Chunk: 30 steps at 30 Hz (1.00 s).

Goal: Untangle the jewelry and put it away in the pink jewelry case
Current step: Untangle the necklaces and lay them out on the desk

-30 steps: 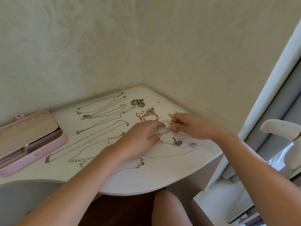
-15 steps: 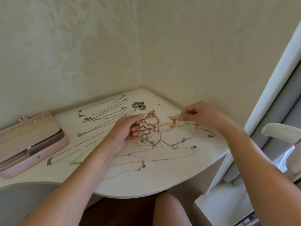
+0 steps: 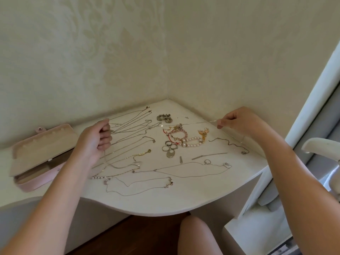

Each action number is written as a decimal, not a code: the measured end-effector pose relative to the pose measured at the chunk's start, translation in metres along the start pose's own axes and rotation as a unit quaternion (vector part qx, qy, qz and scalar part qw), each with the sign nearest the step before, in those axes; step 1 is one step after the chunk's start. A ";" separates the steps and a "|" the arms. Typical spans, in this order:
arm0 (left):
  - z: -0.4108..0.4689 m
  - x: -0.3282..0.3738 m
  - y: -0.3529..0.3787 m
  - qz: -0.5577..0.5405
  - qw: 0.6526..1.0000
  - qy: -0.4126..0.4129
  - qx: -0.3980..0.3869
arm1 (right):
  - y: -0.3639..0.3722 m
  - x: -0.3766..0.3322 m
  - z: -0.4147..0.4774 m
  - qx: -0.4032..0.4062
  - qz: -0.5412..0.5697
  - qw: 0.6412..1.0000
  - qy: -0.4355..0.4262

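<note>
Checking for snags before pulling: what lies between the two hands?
In the head view, one thin chain spans from left hand to right hand, passing over the bead bracelets on the table.

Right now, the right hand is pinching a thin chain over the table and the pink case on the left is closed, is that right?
Not quite. The head view shows the case lying open, not closed. The rest holds: the right hand pinches a thin chain over the table, and the case sits on the left.
</note>
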<state>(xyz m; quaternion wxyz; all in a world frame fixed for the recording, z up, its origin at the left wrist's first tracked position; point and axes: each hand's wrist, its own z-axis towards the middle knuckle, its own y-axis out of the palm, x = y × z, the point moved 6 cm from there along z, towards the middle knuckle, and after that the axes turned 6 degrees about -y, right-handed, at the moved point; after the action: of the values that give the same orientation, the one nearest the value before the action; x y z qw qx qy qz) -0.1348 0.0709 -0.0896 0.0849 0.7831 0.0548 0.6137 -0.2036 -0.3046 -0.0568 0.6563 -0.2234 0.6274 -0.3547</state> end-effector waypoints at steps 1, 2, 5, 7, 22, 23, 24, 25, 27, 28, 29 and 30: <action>0.001 0.004 -0.002 -0.002 1.000 0.001 0.003 | 0.001 -0.001 0.001 0.000 -0.011 1.000 0.006; 0.001 0.007 -0.004 0.004 1.000 0.005 0.006 | 0.001 -0.002 0.001 -0.001 -0.023 1.000 0.012; -0.002 0.015 -0.005 0.030 0.999 0.032 0.012 | -0.001 -0.006 0.001 -0.001 -0.047 0.999 0.013; -0.003 0.018 -0.006 0.046 0.997 0.052 0.016 | -0.002 -0.008 0.001 -0.003 -0.054 0.999 0.005; -0.012 0.021 0.031 0.268 0.957 0.060 -0.092 | 0.027 0.011 0.007 -0.048 -0.177 0.982 0.048; -0.010 0.023 0.036 0.281 0.952 0.062 -0.101 | 0.027 0.013 0.008 -0.043 -0.190 0.980 0.051; -0.008 0.027 0.042 0.290 0.949 0.064 -0.107 | 0.027 0.016 0.008 -0.037 -0.205 0.977 0.053; -0.006 0.031 0.047 0.296 0.946 0.066 -0.111 | 0.027 0.019 0.009 -0.032 -0.225 0.972 0.056; 0.001 0.038 0.057 0.303 0.943 0.071 -0.113 | 0.028 0.023 0.010 -0.029 -0.260 0.963 0.059; 0.005 0.041 0.062 0.308 0.942 0.072 -0.114 | 0.030 0.024 0.011 -0.030 -0.270 0.961 0.057; 0.008 0.043 0.067 0.312 0.940 0.072 -0.117 | 0.031 0.024 0.012 -0.030 -0.278 0.959 0.053; 0.012 0.043 0.072 0.317 0.938 0.072 -0.121 | 0.033 0.025 0.013 -0.030 -0.282 0.958 0.048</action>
<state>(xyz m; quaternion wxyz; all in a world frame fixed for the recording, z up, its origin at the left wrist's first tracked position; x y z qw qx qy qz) -0.1140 0.0080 -0.0368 -0.0246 0.6971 -0.2651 0.6656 -0.1858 -0.3037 -0.0959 0.4922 -0.3933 0.5797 -0.5168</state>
